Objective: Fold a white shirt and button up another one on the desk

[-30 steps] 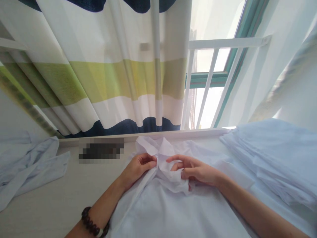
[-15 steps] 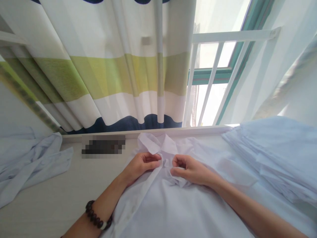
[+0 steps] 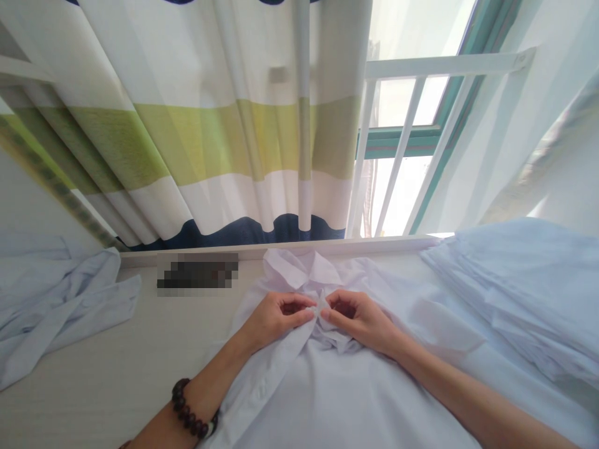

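A white shirt (image 3: pixel 337 386) lies spread in front of me, its collar (image 3: pixel 299 268) pointing away toward the window. My left hand (image 3: pixel 281 315), with a dark bead bracelet (image 3: pixel 191 411) at the wrist, pinches the front edge of the shirt just below the collar. Close beside it, my right hand (image 3: pixel 355 318) pinches the opposite front edge, thumb and forefinger together. Both sets of fingertips almost meet. Whether a button sits between them is too small to make out. Down the left front strip runs the placket (image 3: pixel 262 390).
On the right is a stack of folded white shirts (image 3: pixel 528 293). Another crumpled white garment (image 3: pixel 60 312) lies at the left. A blurred dark object (image 3: pixel 199 271) rests near the back ledge (image 3: pixel 384 246). Beyond are a striped curtain (image 3: pixel 210 143) and a white railing (image 3: pixel 444 65).
My left hand has moved right with the shirt edge, closing the gap to my right hand. My right fingers now grip fabric at the same spot.
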### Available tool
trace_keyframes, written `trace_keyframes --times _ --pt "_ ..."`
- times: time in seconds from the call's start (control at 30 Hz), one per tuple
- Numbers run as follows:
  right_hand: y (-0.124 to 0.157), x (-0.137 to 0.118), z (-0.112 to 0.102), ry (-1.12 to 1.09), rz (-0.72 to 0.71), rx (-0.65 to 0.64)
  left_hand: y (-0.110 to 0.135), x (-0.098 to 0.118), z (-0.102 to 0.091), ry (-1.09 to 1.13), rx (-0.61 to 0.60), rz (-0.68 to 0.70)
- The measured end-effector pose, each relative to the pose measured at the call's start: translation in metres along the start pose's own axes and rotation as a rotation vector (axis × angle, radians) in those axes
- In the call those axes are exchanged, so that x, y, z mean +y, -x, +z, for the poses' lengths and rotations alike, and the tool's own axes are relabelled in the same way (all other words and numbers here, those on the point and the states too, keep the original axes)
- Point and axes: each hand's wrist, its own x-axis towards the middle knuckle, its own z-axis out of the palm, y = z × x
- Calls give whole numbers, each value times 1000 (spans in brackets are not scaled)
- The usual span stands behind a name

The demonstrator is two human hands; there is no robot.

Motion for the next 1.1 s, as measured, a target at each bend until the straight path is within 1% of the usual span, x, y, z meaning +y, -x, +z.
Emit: trace_keyframes --times 0.13,0.27,0.37,0.53,0.77,0.97,1.1 --pt "0 -2 3 101 1 6 1 -4 0 25 -45 4" --pt "0 -3 4 131 6 8 2 -5 1 65 -78 -2" --pt "-1 -3 2 119 0 -4 2 -3 2 64 -68 -1" --pt "-2 0 -3 53 42 -44 1 -3 1 70 -60 28" --pt "-2 -2 -3 58 62 6 2 -1 0 80 -62 28" --pt "-2 -1 -4 -26 90 -89 1 -1 3 48 -22 61" --pt "-2 -1 -4 14 85 -106 1 -1 6 -44 20 105"
